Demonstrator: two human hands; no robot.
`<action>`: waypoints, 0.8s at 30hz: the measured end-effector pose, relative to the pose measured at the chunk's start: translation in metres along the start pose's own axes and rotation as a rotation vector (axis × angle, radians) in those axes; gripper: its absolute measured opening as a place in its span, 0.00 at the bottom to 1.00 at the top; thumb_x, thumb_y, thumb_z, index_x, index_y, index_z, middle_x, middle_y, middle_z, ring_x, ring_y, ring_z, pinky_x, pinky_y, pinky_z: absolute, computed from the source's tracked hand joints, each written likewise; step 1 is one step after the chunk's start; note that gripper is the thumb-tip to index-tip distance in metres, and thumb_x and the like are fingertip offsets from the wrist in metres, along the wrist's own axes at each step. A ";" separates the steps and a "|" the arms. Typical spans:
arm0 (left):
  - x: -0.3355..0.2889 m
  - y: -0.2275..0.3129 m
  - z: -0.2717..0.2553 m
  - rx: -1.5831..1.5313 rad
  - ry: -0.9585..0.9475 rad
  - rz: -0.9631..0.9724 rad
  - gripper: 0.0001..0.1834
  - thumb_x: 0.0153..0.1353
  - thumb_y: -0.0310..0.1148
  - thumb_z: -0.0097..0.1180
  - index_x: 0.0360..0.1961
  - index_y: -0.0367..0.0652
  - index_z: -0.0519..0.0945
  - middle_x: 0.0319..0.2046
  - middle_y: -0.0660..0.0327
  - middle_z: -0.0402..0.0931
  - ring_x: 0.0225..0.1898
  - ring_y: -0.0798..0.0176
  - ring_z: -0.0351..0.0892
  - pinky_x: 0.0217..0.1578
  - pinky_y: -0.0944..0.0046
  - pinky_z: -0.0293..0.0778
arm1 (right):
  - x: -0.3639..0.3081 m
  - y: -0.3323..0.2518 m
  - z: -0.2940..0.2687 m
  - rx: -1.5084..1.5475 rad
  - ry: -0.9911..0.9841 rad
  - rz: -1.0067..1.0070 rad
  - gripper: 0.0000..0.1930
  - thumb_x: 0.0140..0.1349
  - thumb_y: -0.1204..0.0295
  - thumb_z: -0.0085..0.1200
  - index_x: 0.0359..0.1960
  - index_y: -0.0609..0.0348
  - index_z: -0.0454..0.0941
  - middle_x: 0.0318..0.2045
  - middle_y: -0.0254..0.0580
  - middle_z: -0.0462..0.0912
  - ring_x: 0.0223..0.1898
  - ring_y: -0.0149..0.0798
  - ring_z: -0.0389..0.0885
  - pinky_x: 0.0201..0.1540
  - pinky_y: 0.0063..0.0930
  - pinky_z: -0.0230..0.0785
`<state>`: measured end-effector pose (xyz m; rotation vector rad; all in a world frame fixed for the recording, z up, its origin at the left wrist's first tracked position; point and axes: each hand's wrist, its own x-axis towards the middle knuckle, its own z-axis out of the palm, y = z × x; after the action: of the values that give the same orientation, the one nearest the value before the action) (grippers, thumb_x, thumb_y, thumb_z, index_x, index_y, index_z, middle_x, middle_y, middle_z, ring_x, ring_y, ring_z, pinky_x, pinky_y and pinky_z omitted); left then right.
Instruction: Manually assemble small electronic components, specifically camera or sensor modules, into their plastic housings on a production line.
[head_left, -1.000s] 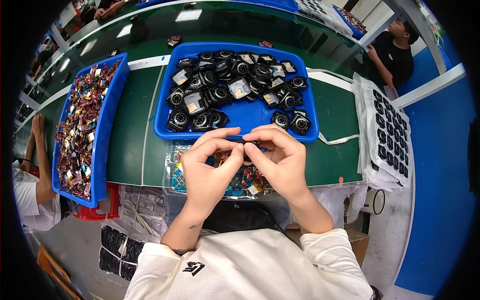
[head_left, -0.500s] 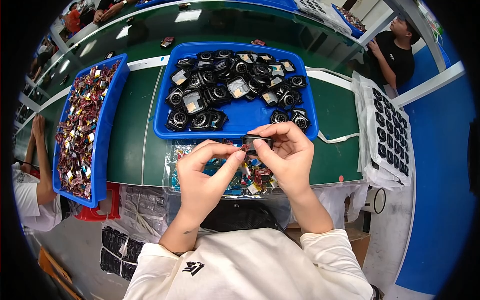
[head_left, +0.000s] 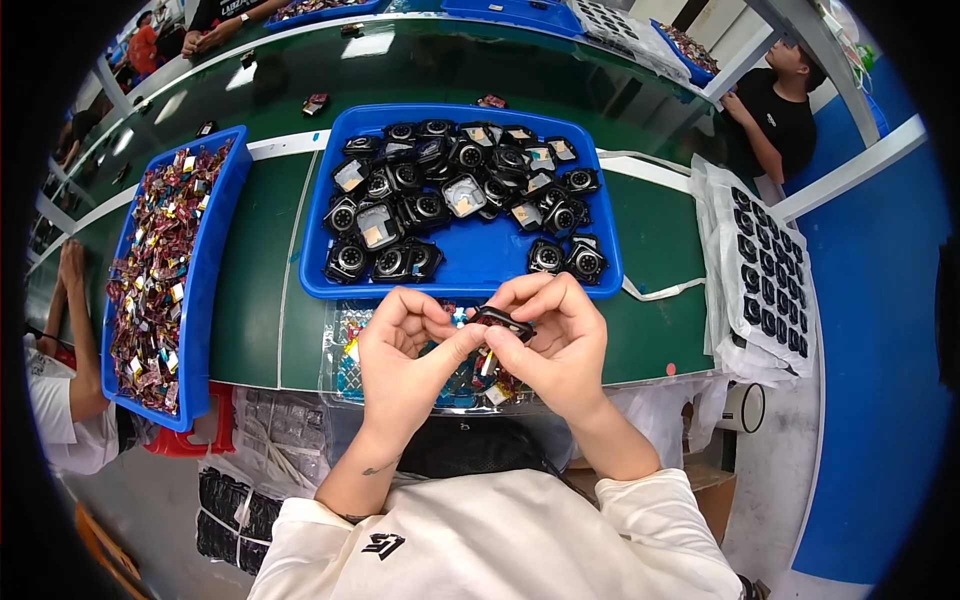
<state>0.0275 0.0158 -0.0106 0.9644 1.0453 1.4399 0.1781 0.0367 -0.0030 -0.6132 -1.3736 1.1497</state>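
Observation:
A black smartwatch case (head_left: 503,319), tilted on edge, is between my two hands just in front of the large blue tray. My right hand (head_left: 556,345) pinches it, thumb on the near side and fingers behind. My left hand (head_left: 405,345) is closed too, its thumb tip and fingers at the case's left end; whether a small part sits in that pinch is hidden. A thin white piece (head_left: 487,362) hangs below the case. Beneath my hands lies a clear plastic bag (head_left: 345,385) with small circuit boards and colourful parts.
The large blue tray (head_left: 450,290) holds many black watch cases. At left, another blue tray (head_left: 196,340) is heaped with small red circuit boards. White sheets of black watch parts (head_left: 770,260) are stacked at right. Behind runs a green conveyor belt (head_left: 420,70). Co-workers sit at left and far right.
The watch case has tipped from facing up to nearly edge-on and moved slightly lower. My left fingers have closed in on its left end. The white piece now shows below it.

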 end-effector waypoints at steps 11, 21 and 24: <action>0.000 -0.009 -0.006 -0.036 -0.089 0.099 0.09 0.52 0.23 0.66 0.28 0.36 0.76 0.26 0.63 0.76 0.29 0.73 0.75 0.33 0.74 0.70 | 0.068 -0.018 -0.046 -0.105 0.053 0.119 0.09 0.58 0.84 0.56 0.41 0.71 0.77 0.32 0.45 0.82 0.33 0.33 0.82 0.38 0.25 0.76; -0.001 -0.021 -0.005 0.228 -0.149 0.231 0.09 0.54 0.25 0.63 0.21 0.34 0.78 0.19 0.62 0.76 0.22 0.72 0.72 0.26 0.70 0.67 | 0.206 0.080 -0.266 -0.734 0.807 0.253 0.09 0.47 0.70 0.66 0.27 0.63 0.84 0.24 0.39 0.84 0.27 0.31 0.81 0.35 0.24 0.72; -0.003 -0.019 0.000 0.183 -0.104 0.176 0.08 0.55 0.26 0.63 0.21 0.35 0.79 0.19 0.62 0.76 0.21 0.72 0.72 0.26 0.71 0.67 | 0.205 0.093 -0.283 -0.849 0.856 0.330 0.10 0.46 0.68 0.66 0.27 0.61 0.84 0.26 0.42 0.85 0.30 0.36 0.82 0.40 0.28 0.72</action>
<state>0.0334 0.0135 -0.0290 1.2766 1.0494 1.4372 0.3850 0.3305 -0.0452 -1.7523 -0.9515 0.3602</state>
